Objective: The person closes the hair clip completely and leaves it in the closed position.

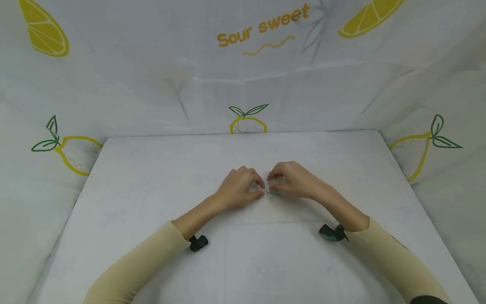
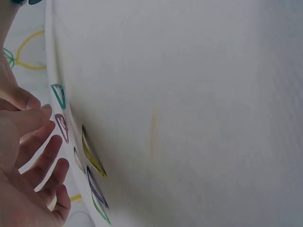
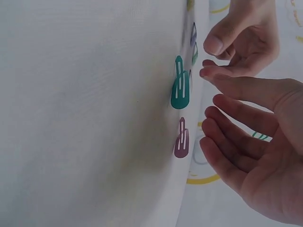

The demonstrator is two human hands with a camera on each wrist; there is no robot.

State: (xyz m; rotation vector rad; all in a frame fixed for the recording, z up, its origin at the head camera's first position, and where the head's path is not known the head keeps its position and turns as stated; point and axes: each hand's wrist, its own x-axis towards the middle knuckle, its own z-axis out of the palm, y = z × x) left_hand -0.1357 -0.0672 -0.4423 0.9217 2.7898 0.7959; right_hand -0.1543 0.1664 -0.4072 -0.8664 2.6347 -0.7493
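My left hand and right hand face each other low over the middle of the table, thumbs and fingers bent loosely, fingertips a short gap apart. Nothing shows held in either one. A green snap hair clip lies by the right thumb in the head view. The right wrist view has a teal hair clip and a mauve hair clip beside the right fingers. Near the left fingers, the left wrist view shows a yellow hair clip, a purple one and a green one.
A white cloth covers the table. White fabric with printed lemons and lettering rises behind it and at both sides. Dark wrist devices hang under both forearms, near the cuffs of the beige sleeves.
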